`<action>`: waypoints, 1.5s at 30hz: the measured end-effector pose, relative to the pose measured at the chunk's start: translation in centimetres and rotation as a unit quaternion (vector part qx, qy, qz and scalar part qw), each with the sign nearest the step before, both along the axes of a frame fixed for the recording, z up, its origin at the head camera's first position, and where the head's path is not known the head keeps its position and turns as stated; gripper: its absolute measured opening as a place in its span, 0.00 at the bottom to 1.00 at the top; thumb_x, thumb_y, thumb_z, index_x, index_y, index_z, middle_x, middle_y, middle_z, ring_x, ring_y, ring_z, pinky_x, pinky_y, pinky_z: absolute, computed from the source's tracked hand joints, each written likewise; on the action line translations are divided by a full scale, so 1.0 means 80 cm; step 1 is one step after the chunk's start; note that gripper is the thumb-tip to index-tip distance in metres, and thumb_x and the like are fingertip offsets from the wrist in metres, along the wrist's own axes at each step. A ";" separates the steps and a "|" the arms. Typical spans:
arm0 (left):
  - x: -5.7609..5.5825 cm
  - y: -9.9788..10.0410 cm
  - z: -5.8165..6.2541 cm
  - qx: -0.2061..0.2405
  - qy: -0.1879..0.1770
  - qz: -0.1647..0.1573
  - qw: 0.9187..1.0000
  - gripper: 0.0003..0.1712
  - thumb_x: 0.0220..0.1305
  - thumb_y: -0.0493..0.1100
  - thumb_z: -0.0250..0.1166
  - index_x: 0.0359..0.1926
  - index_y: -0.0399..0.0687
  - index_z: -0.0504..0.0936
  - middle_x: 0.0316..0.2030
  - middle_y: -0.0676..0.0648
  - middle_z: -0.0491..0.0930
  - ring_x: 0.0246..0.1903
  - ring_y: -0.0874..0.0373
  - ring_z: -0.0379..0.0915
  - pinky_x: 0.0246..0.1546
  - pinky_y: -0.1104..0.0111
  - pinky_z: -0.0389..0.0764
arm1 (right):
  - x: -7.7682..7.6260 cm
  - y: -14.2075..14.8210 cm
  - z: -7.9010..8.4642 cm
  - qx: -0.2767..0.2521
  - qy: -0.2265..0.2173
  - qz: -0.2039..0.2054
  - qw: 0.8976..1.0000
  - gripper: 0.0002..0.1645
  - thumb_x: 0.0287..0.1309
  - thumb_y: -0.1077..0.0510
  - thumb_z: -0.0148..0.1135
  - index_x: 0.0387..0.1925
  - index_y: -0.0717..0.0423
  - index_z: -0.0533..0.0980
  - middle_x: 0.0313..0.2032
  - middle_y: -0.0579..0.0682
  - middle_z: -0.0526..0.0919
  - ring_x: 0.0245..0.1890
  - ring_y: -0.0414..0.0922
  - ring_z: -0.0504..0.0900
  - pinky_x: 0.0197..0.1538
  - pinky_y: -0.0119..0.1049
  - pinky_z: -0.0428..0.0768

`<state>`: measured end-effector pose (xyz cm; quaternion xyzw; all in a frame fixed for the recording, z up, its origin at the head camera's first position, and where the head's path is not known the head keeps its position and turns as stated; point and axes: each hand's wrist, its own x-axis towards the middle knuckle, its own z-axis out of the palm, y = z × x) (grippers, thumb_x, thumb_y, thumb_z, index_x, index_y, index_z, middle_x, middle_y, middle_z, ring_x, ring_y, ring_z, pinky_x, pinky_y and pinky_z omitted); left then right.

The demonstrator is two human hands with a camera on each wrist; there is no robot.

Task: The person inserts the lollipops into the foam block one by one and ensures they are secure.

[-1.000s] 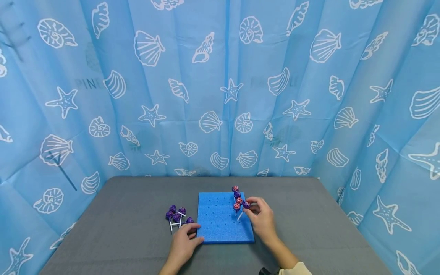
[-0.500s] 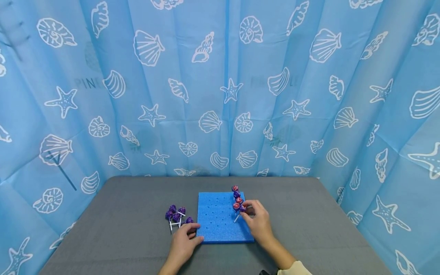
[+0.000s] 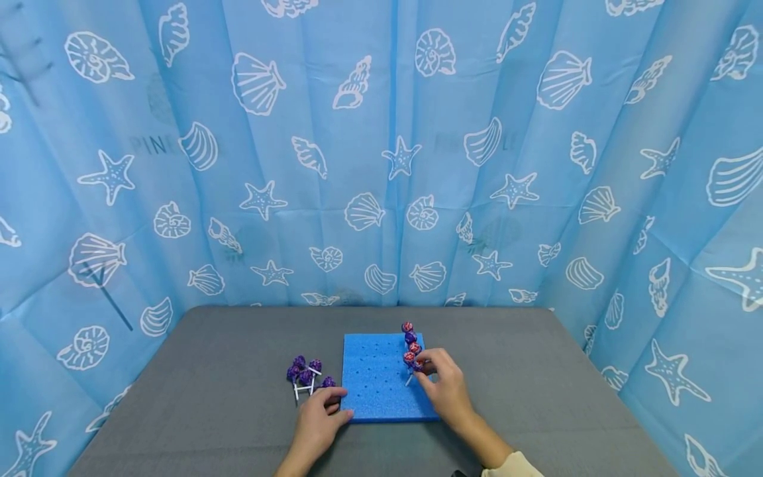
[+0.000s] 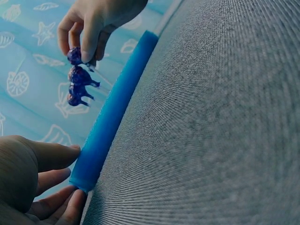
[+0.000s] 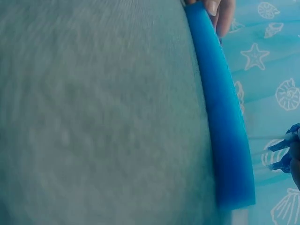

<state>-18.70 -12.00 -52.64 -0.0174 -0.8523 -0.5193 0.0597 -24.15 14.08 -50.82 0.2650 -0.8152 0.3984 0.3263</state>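
Note:
In the head view my right hand (image 3: 448, 392) pinches a lollipop (image 3: 418, 365) with a red and purple wrapper near its head, over the right side of a blue foam board (image 3: 387, 405). Its white stick slants down toward the board; whether the tip touches cannot be told. Several wrapped lollipops (image 3: 414, 348) stand in a row along the board's right part, just behind the held one. My left hand (image 3: 318, 423) holds the board's front left corner, thumb at the front edge and fingers at the side, as the left wrist view shows too.
Several purple-wrapped lollipops (image 3: 306, 376) lie loose left of the board, close to the left hand. Rows of small holes (image 3: 367, 368) dot the board. The grey table (image 3: 238, 397) ends at a blue shell-print curtain (image 3: 381, 165).
My right hand has moved slightly left and toward me with the lollipop, bringing it in beside the standing row. The left hand and board have stayed put.

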 end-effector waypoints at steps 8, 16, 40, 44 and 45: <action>0.000 0.000 0.001 -0.001 0.004 0.000 1.000 0.20 0.49 0.34 0.75 0.45 0.38 0.82 0.44 0.43 0.79 0.45 0.48 0.78 0.43 0.66 0.82 | -0.003 0.004 0.004 0.032 0.036 0.042 0.998 0.24 0.39 0.73 0.76 0.40 0.56 0.78 0.38 0.46 0.78 0.35 0.40 0.79 0.37 0.33 0.83; -0.001 0.000 0.001 -0.006 0.009 0.003 1.000 0.20 0.48 0.34 0.75 0.45 0.39 0.83 0.44 0.43 0.79 0.45 0.48 0.78 0.43 0.66 0.82 | -0.004 0.005 0.013 0.029 0.021 0.077 0.996 0.20 0.44 0.71 0.75 0.41 0.57 0.81 0.40 0.46 0.80 0.37 0.40 0.80 0.39 0.34 0.83; -0.001 -0.001 0.000 0.002 0.008 -0.003 1.000 0.20 0.49 0.34 0.75 0.45 0.38 0.82 0.44 0.42 0.79 0.45 0.47 0.78 0.43 0.66 0.82 | -0.004 0.001 0.007 0.077 0.049 0.028 0.995 0.19 0.40 0.66 0.79 0.38 0.54 0.84 0.37 0.43 0.82 0.38 0.40 0.79 0.39 0.36 0.82; 0.000 -0.001 -0.001 0.002 0.010 -0.002 1.000 0.20 0.49 0.33 0.75 0.45 0.38 0.82 0.44 0.42 0.79 0.45 0.47 0.78 0.43 0.66 0.82 | -0.003 0.001 0.008 0.078 0.037 0.026 0.996 0.18 0.41 0.65 0.79 0.38 0.52 0.84 0.36 0.42 0.81 0.38 0.39 0.78 0.39 0.34 0.82; 0.000 -0.001 -0.001 0.003 0.011 -0.002 1.000 0.20 0.49 0.33 0.75 0.45 0.38 0.82 0.44 0.42 0.79 0.45 0.47 0.78 0.43 0.66 0.82 | -0.003 0.001 0.008 0.078 0.036 0.028 0.996 0.18 0.42 0.65 0.78 0.38 0.52 0.84 0.37 0.42 0.81 0.38 0.39 0.78 0.39 0.35 0.82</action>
